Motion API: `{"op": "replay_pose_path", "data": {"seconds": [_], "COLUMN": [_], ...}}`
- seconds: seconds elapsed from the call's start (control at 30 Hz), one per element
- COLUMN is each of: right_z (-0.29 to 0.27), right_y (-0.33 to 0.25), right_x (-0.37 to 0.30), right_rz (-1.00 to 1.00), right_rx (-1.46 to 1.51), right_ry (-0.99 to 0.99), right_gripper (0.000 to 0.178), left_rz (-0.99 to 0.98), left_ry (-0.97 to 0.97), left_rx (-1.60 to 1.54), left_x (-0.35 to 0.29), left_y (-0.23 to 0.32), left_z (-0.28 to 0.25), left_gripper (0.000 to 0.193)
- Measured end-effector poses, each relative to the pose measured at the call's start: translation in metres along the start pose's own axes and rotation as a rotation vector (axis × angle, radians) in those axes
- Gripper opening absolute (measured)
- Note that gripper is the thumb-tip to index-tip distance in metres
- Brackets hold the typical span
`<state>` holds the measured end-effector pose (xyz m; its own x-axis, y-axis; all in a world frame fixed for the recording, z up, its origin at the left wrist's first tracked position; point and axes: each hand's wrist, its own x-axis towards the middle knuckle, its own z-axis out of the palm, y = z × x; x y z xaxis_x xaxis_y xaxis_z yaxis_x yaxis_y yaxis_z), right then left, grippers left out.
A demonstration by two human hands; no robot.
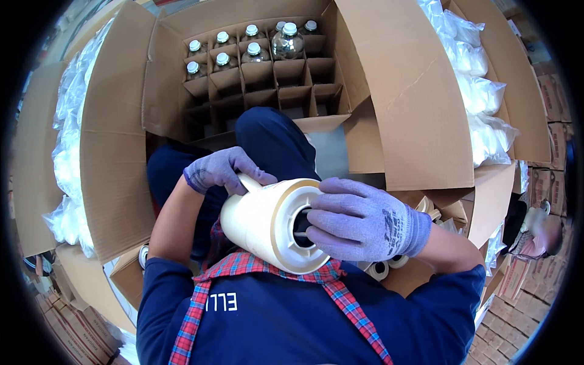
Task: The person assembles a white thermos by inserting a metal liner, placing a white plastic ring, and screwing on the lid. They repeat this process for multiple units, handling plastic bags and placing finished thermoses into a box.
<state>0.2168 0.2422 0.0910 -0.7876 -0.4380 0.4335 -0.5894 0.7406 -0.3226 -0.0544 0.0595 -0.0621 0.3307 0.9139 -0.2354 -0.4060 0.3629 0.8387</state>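
A cream-coloured jug (249, 218) with a side handle lies tilted across my lap, its round end turned to the right. That end has a white ring-shaped cap (285, 246) with a dark central hole. My left hand (230, 168), in a purple-grey glove, is closed around the jug's handle. My right hand (368, 222), gloved the same way, has its fingers curled over the ring cap, the tips at the edge of the hole. Its thumb is hidden. What is inside the jug is too dark to make out.
Ahead stands an open cardboard box (164, 91) with dividers, several clear glass bottles (287, 44) with pale caps in its far cells. Boxes of plastic-wrapped white items (477, 91) flank it. Ring-shaped parts (378, 271) lie at my right. Another person (538, 234) is at the far right.
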Motion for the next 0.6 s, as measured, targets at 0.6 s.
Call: {"op": "replay_pose_path", "data": {"seconds": [0.6], "right_z": [-0.009], "right_y": [0.01], "right_x": [0.013], "right_rz": [-0.327], "right_rx": [-0.037], "right_ry": [-0.111], "right_gripper": [0.026], "left_rz": [-0.135], "left_ry": [-0.266], "left_rx": [-0.176], "left_x": [0.048], "left_y": [-0.036], "left_z": [-0.054], "left_gripper": [0.056]}}
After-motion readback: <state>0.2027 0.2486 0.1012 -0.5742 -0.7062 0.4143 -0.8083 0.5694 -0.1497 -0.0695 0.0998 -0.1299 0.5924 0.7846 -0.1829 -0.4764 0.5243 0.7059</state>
